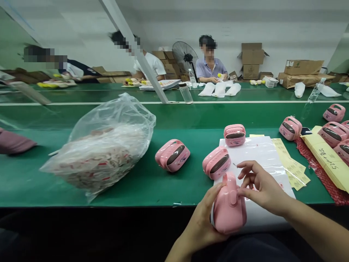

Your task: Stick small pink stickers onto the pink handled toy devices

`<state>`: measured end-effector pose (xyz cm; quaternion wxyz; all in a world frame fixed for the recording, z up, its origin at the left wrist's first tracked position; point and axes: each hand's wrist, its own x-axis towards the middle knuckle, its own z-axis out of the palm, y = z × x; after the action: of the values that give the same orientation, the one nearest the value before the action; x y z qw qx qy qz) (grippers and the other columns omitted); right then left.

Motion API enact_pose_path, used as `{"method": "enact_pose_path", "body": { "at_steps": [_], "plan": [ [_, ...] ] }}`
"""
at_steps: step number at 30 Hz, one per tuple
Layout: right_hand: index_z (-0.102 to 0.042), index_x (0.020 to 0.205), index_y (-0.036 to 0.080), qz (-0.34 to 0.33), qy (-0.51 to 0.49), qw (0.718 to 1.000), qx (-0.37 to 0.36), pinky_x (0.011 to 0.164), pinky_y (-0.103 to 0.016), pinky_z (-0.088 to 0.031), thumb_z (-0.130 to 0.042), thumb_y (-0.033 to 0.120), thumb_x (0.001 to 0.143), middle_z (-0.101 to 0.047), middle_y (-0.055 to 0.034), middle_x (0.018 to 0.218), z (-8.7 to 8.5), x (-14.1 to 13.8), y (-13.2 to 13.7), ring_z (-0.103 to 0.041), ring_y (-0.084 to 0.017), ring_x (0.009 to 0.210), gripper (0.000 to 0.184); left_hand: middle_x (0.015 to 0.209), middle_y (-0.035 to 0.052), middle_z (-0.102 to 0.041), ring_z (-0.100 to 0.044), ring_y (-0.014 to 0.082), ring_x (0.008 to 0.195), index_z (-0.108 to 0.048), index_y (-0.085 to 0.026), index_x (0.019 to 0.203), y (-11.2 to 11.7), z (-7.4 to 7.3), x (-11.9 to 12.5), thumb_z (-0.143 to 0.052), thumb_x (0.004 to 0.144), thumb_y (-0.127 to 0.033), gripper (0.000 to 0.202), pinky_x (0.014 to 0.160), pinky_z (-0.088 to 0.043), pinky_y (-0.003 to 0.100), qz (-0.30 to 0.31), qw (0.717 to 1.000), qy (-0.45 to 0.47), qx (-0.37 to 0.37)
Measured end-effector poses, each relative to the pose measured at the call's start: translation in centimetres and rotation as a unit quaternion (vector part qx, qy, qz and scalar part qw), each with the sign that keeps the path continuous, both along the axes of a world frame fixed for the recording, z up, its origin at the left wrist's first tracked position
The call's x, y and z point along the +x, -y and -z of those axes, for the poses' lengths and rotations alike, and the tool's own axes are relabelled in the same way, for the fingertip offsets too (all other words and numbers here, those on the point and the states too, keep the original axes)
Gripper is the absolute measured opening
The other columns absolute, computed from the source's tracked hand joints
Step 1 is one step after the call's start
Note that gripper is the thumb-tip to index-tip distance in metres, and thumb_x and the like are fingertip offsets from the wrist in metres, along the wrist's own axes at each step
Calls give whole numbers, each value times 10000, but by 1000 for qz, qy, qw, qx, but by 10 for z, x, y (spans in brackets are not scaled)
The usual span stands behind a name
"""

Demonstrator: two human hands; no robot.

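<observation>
My left hand (pixel 200 222) grips a pink plastic device (pixel 229 207) from the left and below, holding it upright at the table's near edge. My right hand (pixel 259 185) rests its fingertips on the device's upper right side, with thumb and forefinger pinched around something tiny I cannot make out. Beneath them lies a white plastic sheet (pixel 261 153). Three more pink devices lie just beyond: one (pixel 172 155) to the left, one (pixel 217 162) close to my hands, one (pixel 235 134) farther back.
A clear bag (pixel 109 145) stuffed with small packets sits at left on the green table (pixel 174 116). Yellow label strips (pixel 293 167) and more pink devices (pixel 290 128) lie at right. Across the table, people sit among cardboard boxes (pixel 252 58), a fan (pixel 184 54) and bottles (pixel 185 92).
</observation>
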<state>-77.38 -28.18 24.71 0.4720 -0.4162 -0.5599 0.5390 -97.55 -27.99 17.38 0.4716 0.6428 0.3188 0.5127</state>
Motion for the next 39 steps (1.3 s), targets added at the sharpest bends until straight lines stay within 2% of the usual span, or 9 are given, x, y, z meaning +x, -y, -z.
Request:
{"method": "enact_pose_path", "body": {
  "at_steps": [7, 9, 13, 16, 19, 22, 27, 34, 39],
  "plan": [
    [-497, 1078, 226, -8, 33, 999, 4, 627, -272, -452, -604, 69, 669, -560, 18, 874, 9, -6, 0, -571, -88, 630, 450, 1200, 171, -628, -576, 400, 1084, -591, -267, 1215, -2, 6, 2, -825, 334, -18, 944, 931, -408, 544, 13, 994, -53, 92],
    [-502, 1086, 229, -4, 45, 999, 17, 626, -271, -457, -585, 59, 675, -559, 15, 878, 9, -6, 1, -575, -91, 634, 453, 1191, 176, -629, -573, 410, 1083, -603, -261, 1202, -2, 4, 3, -822, 322, -4, 942, 939, -383, 570, 16, 997, -40, 71],
    [-503, 1108, 242, 16, 74, 995, 66, 615, -272, -480, -570, 64, 695, -563, 9, 873, 12, -8, 5, -585, -109, 640, 455, 1144, 185, -642, -543, 441, 1107, -680, -233, 1089, -1, -2, 7, -795, 280, 65, 870, 993, -258, 626, 28, 998, 44, -22],
    [-509, 1095, 246, 54, 93, 986, 128, 620, -273, -492, -567, 89, 714, -561, 1, 847, 17, -11, 8, -584, -131, 688, 416, 1138, 185, -639, -534, 450, 1113, -690, -233, 1070, -1, -3, 7, -785, 267, 84, 869, 1007, -214, 638, 26, 998, 55, -34],
    [-514, 1077, 246, 91, 95, 979, 158, 608, -271, -488, -556, 127, 744, -544, -5, 831, 22, -14, 11, -572, -135, 687, 356, 1142, 184, -638, -552, 443, 1091, -675, -242, 1102, -1, -2, 7, -796, 275, 65, 890, 993, -258, 634, 21, 999, 34, 3],
    [-512, 1056, 242, 108, 73, 981, 143, 584, -266, -474, -550, 157, 768, -525, 2, 818, 25, -17, 13, -556, -121, 634, 303, 1169, 175, -629, -568, 424, 1074, -626, -265, 1174, -1, -1, 7, -819, 303, 12, 934, 957, -351, 599, 13, 998, -7, 65],
    [-503, 1044, 241, 99, 65, 984, 132, 573, -264, -460, -546, 156, 762, -504, 8, 804, 26, -17, 13, -545, -124, 640, 297, 1214, 161, -607, -584, 394, 1064, -527, -301, 1279, 0, -3, 8, -847, 358, -85, 999, 895, -448, 526, 7, 987, -61, 146],
    [-493, 1082, 247, 47, 121, 981, 141, 600, -270, -482, -523, 94, 728, -528, -2, 828, 14, -11, 9, -561, -143, 701, 387, 1204, 157, -608, -589, 385, 1055, -511, -306, 1292, 1, -3, 10, -854, 392, -133, 978, 883, -463, 510, 5, 984, -82, 156],
    [-469, 1069, 239, 90, 139, 967, 192, 572, -247, -485, -508, 91, 771, -505, 6, 794, 18, -15, 12, -549, -128, 656, 335, 1200, 138, -597, -590, 376, 1056, -508, -321, 1290, 1, -4, 10, -864, 405, -162, 967, 890, -469, 497, 3, 985, -70, 155]
  ]
}}
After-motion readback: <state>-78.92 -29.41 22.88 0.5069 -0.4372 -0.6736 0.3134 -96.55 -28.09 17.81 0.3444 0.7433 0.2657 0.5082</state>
